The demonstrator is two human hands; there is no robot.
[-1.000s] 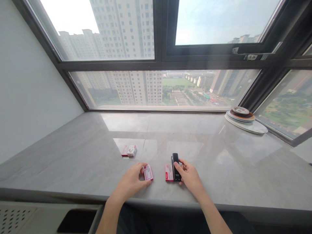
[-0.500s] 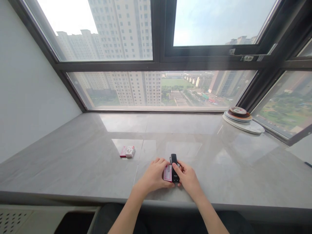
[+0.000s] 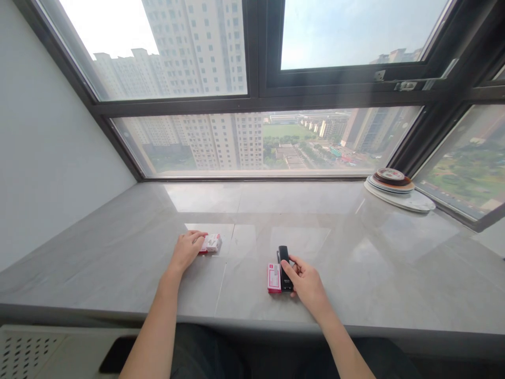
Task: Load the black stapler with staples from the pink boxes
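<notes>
While you sit at the wide grey stone ledge (image 3: 118,247) under the window, everything you are handling lies near its front edge, and a stack of plates (image 3: 396,188) sits well apart in the far right corner.

Your right hand (image 3: 308,284) is closed loosely around the black stapler (image 3: 283,259): the thumb lies along its top and the fingers curl against its right side. The stapler is a slim, dark, glossy bar lying flat on the stone, pointing away from you. A small pale mark near its near end is too small to read.

Your left hand (image 3: 187,250) is out to the left, well apart from the right. Its fingers are bent over the left end of the small boxes (image 3: 213,242) and touch them; you cannot tell from here whether they actually grip. These boxes are red and white and lie flat, further back than the stapler.

Smallest in view is a single red-and-white box (image 3: 273,277), flat on the stone and pressed against the stapler's left side. It has a red border and a white label panel whose print is unreadable.
</notes>
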